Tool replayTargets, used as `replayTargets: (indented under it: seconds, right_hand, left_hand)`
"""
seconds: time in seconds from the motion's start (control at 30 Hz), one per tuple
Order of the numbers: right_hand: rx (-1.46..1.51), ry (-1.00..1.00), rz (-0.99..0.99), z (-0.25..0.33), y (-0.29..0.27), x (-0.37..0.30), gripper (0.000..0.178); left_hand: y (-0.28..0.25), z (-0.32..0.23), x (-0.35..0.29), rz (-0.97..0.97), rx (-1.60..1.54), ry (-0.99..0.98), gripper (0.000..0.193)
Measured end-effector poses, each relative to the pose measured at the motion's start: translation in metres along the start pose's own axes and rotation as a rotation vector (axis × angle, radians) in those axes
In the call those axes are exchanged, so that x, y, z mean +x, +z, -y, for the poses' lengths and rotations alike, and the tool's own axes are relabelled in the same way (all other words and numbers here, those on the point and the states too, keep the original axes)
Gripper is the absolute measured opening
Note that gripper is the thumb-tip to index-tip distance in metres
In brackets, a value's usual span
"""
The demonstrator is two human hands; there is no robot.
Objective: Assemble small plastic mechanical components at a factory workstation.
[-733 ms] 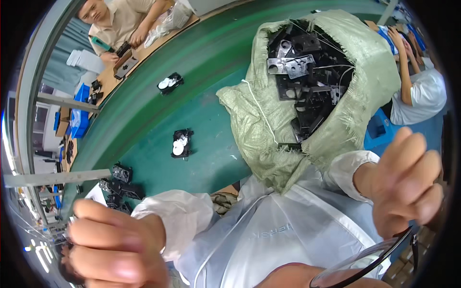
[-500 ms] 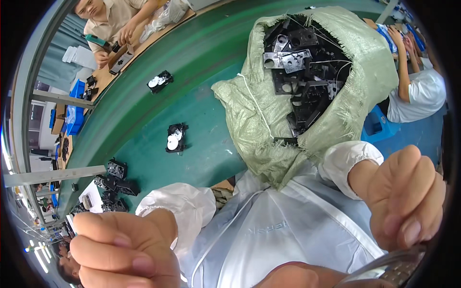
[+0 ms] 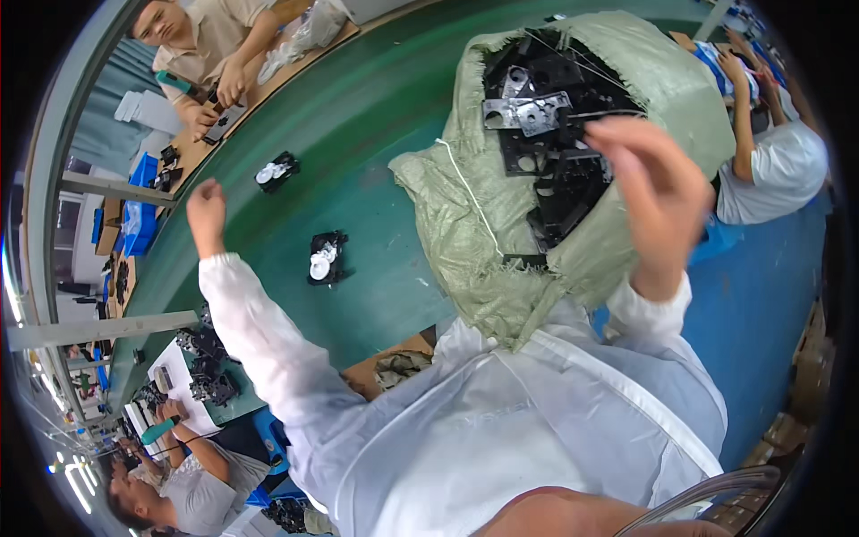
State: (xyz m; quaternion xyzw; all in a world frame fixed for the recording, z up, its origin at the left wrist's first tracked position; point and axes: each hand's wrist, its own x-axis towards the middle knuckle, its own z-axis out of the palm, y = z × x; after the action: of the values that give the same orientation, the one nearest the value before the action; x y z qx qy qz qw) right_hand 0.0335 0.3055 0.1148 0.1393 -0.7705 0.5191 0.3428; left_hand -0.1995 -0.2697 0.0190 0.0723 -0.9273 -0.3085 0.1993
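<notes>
Over the green conveyor belt, my left hand (image 3: 208,217) is stretched out with its fingers curled together; no object shows in it. It is nearest to a black mechanism with white discs (image 3: 277,172), which lies on the belt and does not touch the hand. My right hand (image 3: 660,199) hovers at the mouth of a pale green woven sack (image 3: 429,206), slightly blurred, its fingers extended and apart. Beneath those fingertips the sack holds many black plastic parts (image 3: 573,201) and some silvery plates (image 3: 528,114). Another black mechanism with white discs (image 3: 326,258) lies nearer to me.
Across the belt (image 3: 376,98), a person (image 3: 215,54) handles a part at a wooden bench. Another person (image 3: 774,170) sits at the right and one (image 3: 192,483) at the lower left, near stacked black mechanisms (image 3: 210,380). A metal frame bar (image 3: 107,328) crosses the left.
Both hands have left their raised, fisted position close to me. My left hand reached forward over the belt; my right hand moved to the sack's mouth and its fingers opened.
</notes>
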Motion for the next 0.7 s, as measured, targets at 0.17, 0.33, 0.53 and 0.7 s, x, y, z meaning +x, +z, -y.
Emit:
replayTargets:
  seconds: [0.17,0.33,0.53,0.7]
  right_hand:
    - [-0.7,-0.167,0.327,-0.089,0.022,0.0,0.028]
    - [-0.844,-0.122,0.428,-0.099,0.001,-0.015,0.033]
    - [-0.616,0.002,0.412,-0.102,-0.014,-0.012,0.036]
    - [-0.04,0.485,0.071,-0.09,-0.01,-0.013,0.013]
  left_hand:
    - [0.06,0.162,0.031,0.117,0.357,-0.028,0.036]
    - [0.091,0.168,0.021,0.242,0.251,0.03,0.028]
    - [0.085,0.138,0.0,0.139,0.239,0.065,0.018]
    - [0.059,0.085,-0.019,-0.03,0.125,0.126,0.027]
